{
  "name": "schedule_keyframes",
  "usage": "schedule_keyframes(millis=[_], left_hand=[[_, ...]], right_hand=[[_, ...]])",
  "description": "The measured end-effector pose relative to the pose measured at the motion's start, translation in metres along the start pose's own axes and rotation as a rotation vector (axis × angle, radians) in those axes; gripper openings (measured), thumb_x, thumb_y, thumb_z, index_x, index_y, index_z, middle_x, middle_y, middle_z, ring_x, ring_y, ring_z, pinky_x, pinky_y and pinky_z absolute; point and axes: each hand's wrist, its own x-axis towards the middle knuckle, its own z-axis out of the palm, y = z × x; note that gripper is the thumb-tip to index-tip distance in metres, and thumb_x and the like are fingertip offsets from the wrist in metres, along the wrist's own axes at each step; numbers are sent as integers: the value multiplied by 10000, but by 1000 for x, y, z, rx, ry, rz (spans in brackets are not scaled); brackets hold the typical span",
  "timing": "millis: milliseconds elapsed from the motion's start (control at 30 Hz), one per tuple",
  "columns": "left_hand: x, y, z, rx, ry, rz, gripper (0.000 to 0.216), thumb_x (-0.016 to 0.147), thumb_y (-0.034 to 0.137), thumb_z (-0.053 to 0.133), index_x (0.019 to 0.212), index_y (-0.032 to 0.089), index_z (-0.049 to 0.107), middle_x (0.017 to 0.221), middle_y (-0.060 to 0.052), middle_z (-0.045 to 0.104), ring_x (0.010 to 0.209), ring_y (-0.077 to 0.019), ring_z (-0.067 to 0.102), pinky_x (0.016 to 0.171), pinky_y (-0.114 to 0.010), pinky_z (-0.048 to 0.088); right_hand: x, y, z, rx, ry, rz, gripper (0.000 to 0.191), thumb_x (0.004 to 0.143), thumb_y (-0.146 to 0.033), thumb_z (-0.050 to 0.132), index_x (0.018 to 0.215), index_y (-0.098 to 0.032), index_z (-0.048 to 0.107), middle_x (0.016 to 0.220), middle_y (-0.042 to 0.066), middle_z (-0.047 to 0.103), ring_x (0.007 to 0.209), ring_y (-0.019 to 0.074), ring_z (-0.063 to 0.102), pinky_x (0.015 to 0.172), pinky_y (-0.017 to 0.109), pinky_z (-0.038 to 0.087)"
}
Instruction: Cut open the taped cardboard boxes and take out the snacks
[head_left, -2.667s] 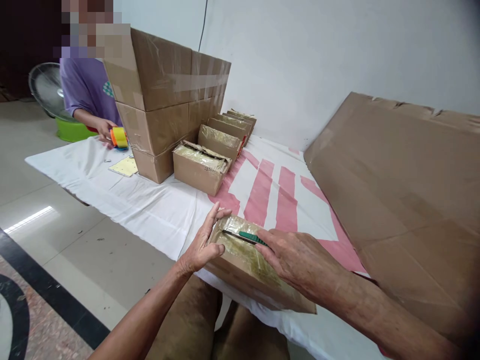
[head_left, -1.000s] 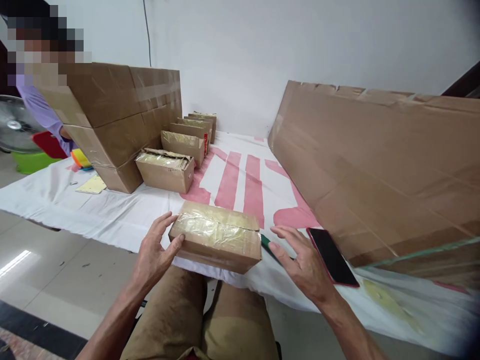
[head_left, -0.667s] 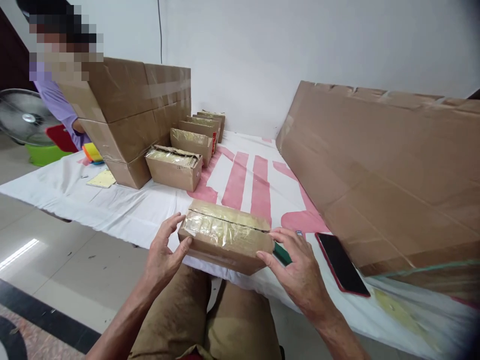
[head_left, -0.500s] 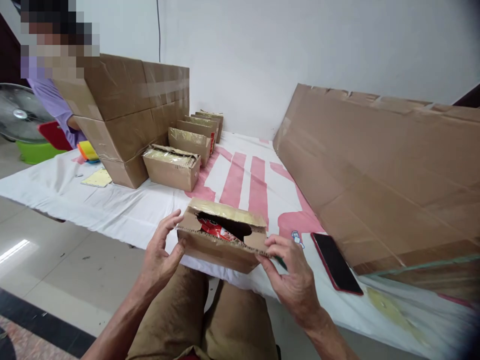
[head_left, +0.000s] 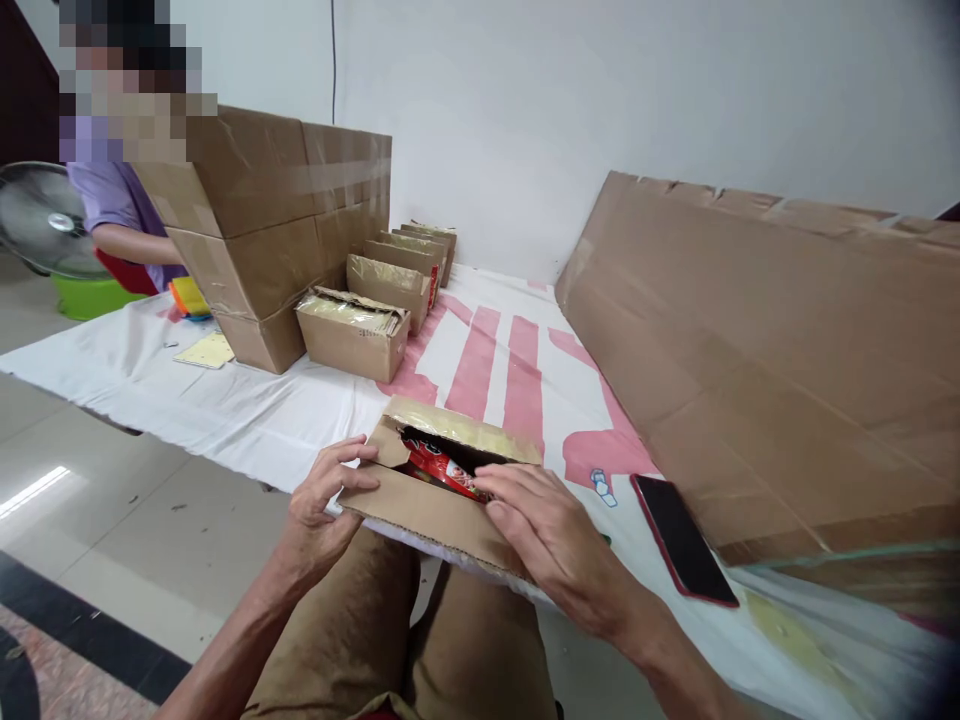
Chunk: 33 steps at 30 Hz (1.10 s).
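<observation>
At lower centre, the left hand [head_left: 321, 505] grasps the open carton [head_left: 427, 508]. The right hand [head_left: 553, 535] has its fingers at the red packet [head_left: 435, 466] inside; whether grasping, I cannot tell.

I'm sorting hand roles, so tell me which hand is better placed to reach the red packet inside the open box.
Right, likely: the right hand has its fingertips over the opening, by the red packet. The left hand is at the left end of the box, fingers apart from the packet.
</observation>
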Motion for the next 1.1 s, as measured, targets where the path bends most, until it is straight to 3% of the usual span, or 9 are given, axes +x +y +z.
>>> schedule_keyframes(millis=[100,233,333,467,633,733,833,967,1100], left_hand=[[4,0,0,19,-19,67,286,831,-17,578,966,222,658,1175,-83,725,1292,-247,610,1043,-423,542],[7,-1,0,-1,-43,133,246,850,3,614,971,214,651,1152,-100,735,1279,-258,611,1019,-425,552],[6,-1,0,-11,-44,132,248,852,-2,618,969,214,650,1187,-111,722,1288,-258,606,1023,-425,550],[4,2,2,-13,-34,95,291,841,-35,592,975,218,644,1210,-109,714,1311,-255,592,1030,-430,552],[10,-5,5,-6,-23,107,381,790,-83,553,992,222,657,1213,-105,710,1296,-261,611,1026,-451,563],[14,-13,5,0,-8,88,354,798,-62,547,969,223,667,1246,-102,692,1292,-262,617,1036,-466,561],[11,-7,-6,43,-61,7,407,805,-39,509,1049,230,691,1381,-113,624,1334,-265,584,1044,-465,557],[3,33,-25,58,-95,-77,641,816,0,526,1404,251,569,1555,-131,484,1441,-301,475,1122,-501,494],[4,89,-10,-203,58,-26,557,851,-9,549,1351,231,601,1375,-114,613,1333,-251,571,1138,-434,492]], right_hand=[[26,1,7,-150,-101,29,415,1039,-350,451,1364,-160,624,1435,153,635,1313,300,601,1075,492,505],[55,15,11,-342,-74,123,522,994,-348,506,1460,-113,542,1555,189,509,1409,348,495,1137,544,442],[74,28,12,-414,-118,166,543,958,-321,556,1457,-107,540,1544,188,518,1412,365,471,1139,550,418],[91,40,16,-369,-241,176,471,972,-322,527,1397,-127,582,1422,169,632,1299,354,565,1087,544,444],[90,52,15,-277,-212,175,460,944,-333,565,1367,-159,611,1423,157,635,1300,348,574,1093,535,436],[77,54,10,-119,-43,173,369,919,-340,600,1241,-182,687,1422,150,633,1320,340,563,1118,539,416],[59,44,3,240,229,194,273,960,-423,586,1106,-246,733,1385,96,658,1326,292,563,1114,493,420],[45,9,-5,939,501,265,445,980,-617,472,1001,-275,756,1237,74,730,1251,279,613,936,437,511],[44,-37,-9,1300,735,305,561,963,-702,386,953,-276,751,1231,75,729,1219,284,633,910,440,518]])
